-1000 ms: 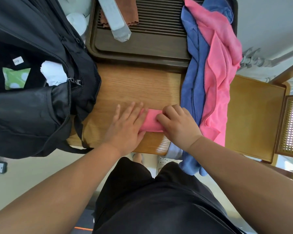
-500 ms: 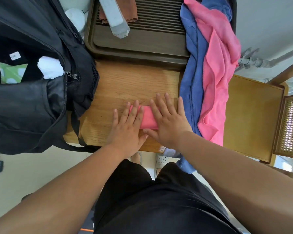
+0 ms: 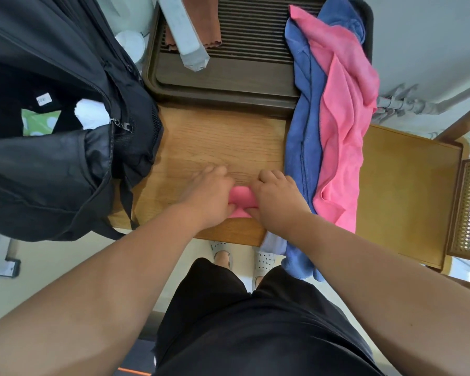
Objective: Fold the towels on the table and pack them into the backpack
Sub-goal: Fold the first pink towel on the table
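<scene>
Because the small folded pink towel (image 3: 241,196) lies near the front edge of the table (image 3: 215,142), squeezed between both hands, the step in hand is judged to be the gathering of the bundle for packing.

In the head view, the right hand (image 3: 276,202) is seen curled over the right end of the bundle, with the thumb tucked at its near edge, so that the cloth is pinched. The left hand (image 3: 209,198) covers the left end. Its fingers (image 3: 210,172) are blurred and reach past the cloth onto the wood, so it cannot be told whether the towel is gripped or only pressed.

The backpack (image 3: 65,164) stands open just to the left, its mouth facing up. A blue towel (image 3: 300,147) and a loose pink towel (image 3: 342,142) are draped, unfolded, over the right side of the table and the tray (image 3: 223,85).

For a good result, the layers should be clamped from both ends before lifting, so that the fold is not sprung. The bundle should be carried low and leftward and laid flat inside, clear of the zip.
</scene>
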Available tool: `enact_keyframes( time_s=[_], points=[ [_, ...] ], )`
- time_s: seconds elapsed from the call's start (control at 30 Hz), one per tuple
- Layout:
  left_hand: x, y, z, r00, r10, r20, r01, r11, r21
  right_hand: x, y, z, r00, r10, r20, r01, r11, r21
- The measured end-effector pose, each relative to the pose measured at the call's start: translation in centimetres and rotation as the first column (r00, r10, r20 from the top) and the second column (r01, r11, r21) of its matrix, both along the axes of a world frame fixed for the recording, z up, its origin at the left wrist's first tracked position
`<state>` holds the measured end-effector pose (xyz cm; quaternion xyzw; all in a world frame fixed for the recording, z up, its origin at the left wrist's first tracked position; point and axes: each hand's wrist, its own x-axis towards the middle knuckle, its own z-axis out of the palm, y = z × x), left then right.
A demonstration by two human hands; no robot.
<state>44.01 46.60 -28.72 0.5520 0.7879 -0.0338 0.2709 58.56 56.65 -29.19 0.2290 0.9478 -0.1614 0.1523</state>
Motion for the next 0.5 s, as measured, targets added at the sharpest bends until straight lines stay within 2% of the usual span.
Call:
enact_keyframes(
  time_s=[0.07,0.17,0.27,0.33,0.43,0.5],
  points=[
    [0.4,-0.2,1.0,0.998,0.035,0.043,-0.036,0.999,0.012,0.2,0.3,1.4,1.000,0.010,-0.020,-0.011,0.999,-0.036],
    [0.8,-0.8,3.4,0.961,0.208,0.181,-0.228,0.969,0.092,0.5,1.2,4.0,0.997,-0.055,-0.050,0.047,0.988,-0.144],
    [0.6,-1.8,7.3,0.922,0.305,0.239,-0.346,0.926,0.153,-0.1,2.2,7.3,0.981,-0.117,-0.157,0.087,0.979,-0.183],
    [0.1,-2.6,10.1,0.905,0.350,0.241,-0.401,0.891,0.213,-1.0,2.5,9.7,0.944,-0.219,-0.246,0.155,0.954,-0.255],
    [-1.0,-3.9,13.8,0.840,0.456,0.295,-0.534,0.792,0.295,-3.0,2.3,12.9,0.844,-0.403,-0.354,0.212,0.856,-0.471],
    [-2.1,-4.8,16.1,0.797,0.504,0.333,-0.602,0.714,0.359,-4.3,1.9,14.9,0.731,-0.557,-0.394,0.175,0.711,-0.681]
  ],
)
